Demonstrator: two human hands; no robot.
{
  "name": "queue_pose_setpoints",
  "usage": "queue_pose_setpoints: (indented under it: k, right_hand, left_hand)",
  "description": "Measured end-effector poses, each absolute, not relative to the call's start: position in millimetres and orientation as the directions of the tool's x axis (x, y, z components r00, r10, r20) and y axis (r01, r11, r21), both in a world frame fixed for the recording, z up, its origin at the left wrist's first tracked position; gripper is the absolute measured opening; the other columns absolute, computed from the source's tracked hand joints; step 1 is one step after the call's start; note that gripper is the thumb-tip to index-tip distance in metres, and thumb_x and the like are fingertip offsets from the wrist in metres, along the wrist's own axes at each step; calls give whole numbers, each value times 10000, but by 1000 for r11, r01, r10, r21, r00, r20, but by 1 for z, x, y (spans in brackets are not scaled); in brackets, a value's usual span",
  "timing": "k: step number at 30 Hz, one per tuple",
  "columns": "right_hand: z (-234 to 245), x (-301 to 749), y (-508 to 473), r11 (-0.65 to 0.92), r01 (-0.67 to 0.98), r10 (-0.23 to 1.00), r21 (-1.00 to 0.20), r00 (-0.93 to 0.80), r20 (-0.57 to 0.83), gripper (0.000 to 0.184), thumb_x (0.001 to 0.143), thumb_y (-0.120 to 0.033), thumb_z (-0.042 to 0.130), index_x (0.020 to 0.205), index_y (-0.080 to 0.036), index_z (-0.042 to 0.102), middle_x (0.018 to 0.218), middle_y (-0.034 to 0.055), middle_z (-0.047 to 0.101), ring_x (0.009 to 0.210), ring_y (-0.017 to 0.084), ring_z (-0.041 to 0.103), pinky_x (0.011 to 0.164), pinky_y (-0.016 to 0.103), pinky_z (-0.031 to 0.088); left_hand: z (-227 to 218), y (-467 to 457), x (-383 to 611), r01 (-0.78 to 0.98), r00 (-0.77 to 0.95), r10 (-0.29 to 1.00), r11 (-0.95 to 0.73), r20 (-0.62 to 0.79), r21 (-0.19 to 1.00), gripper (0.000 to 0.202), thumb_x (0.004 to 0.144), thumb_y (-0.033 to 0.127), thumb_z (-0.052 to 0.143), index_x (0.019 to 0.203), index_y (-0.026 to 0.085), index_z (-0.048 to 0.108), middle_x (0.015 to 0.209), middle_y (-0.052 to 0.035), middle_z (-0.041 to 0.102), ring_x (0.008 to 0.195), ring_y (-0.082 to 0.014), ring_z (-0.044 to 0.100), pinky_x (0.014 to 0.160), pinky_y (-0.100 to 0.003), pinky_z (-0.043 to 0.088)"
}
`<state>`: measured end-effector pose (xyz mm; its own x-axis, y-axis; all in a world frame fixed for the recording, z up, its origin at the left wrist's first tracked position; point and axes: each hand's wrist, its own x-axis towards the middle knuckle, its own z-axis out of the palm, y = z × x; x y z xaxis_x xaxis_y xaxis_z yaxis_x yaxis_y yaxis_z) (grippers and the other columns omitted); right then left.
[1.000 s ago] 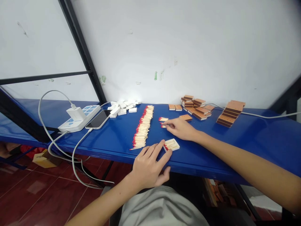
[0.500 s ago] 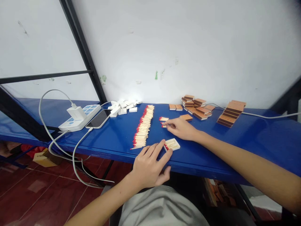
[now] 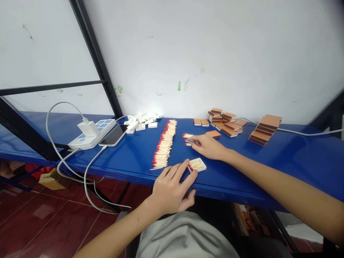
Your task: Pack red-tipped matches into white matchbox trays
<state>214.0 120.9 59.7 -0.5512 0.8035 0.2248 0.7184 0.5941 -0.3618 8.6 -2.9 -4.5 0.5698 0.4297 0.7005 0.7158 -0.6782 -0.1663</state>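
My left hand [image 3: 172,188] rests at the table's front edge, its fingers stretched out and apart. Two of its fingertips touch the left end of a small white matchbox tray [image 3: 202,167], and the thumb stays clear of it. Red-tipped matches [image 3: 195,165] lie inside that tray. Behind it, my right hand [image 3: 208,146] has thumb and forefinger pinched together at a small group of matches [image 3: 187,135] on the table. The fingers partly cover these sticks, so how many they grip cannot be seen. Left of them runs a long row of matches [image 3: 164,147], red heads facing left.
White trays [image 3: 141,123] are heaped at the back left. Brown matchboxes [image 3: 228,123] are piled behind my right hand, with a stepped stack of boxes [image 3: 264,129] farther right. A phone [image 3: 114,135] and a power strip [image 3: 92,138] with white cables occupy the left.
My right hand's fingertips have shifted slightly at the small group of matches, showing more of the nearer sticks. My left hand and the tray stay in place.
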Motion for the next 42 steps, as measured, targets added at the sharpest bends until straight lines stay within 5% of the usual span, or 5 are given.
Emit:
queue_pose_setpoints:
  k: [31, 42]
  right_hand:
    - [61, 214, 118, 605, 711, 795, -359, -562, 229, 292, 916, -234, 528, 1130, -168, 716, 694, 20, 658, 615, 163, 559, 604, 266, 344]
    - [62, 211, 120, 529, 798, 848, -287, -506, 157, 504, 968, -331, 502, 1429, -132, 546, 866, 99, 741, 753, 231, 652, 638, 296, 398]
  left_hand:
    - [-5, -3, 8, 713, 570, 432, -683, 699, -160, 501, 842, 354, 560, 1313, 194, 616, 1418, -166, 578, 1124, -309, 628, 894, -415, 519]
    - [-5, -4, 9, 711, 570, 432, -685, 699, -156, 503, 835, 351, 569, 1309, 192, 620, 1420, -166, 576, 1124, -311, 629, 895, -418, 519]
